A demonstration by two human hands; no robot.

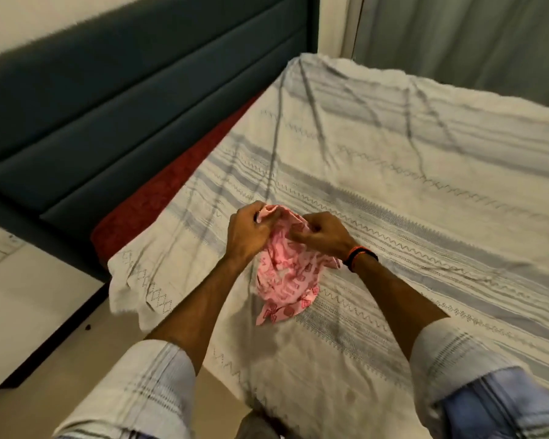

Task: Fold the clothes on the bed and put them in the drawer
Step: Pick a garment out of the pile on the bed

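A small pink garment point(286, 277) with a red print hangs crumpled between my two hands above the bed point(409, 191). My left hand point(251, 232) grips its upper edge on the left. Close beside it, my right hand point(320, 236), with a dark and orange band on the wrist, pinches the same upper edge. The lower part of the cloth droops toward the striped cream bedsheet. No drawer is in view.
A dark teal padded headboard point(108, 106) runs along the left. A red mattress edge point(159, 201) shows beside the sheet. A white surface point(29, 299) lies low at the left. Grey curtains point(457, 36) hang beyond the bed.
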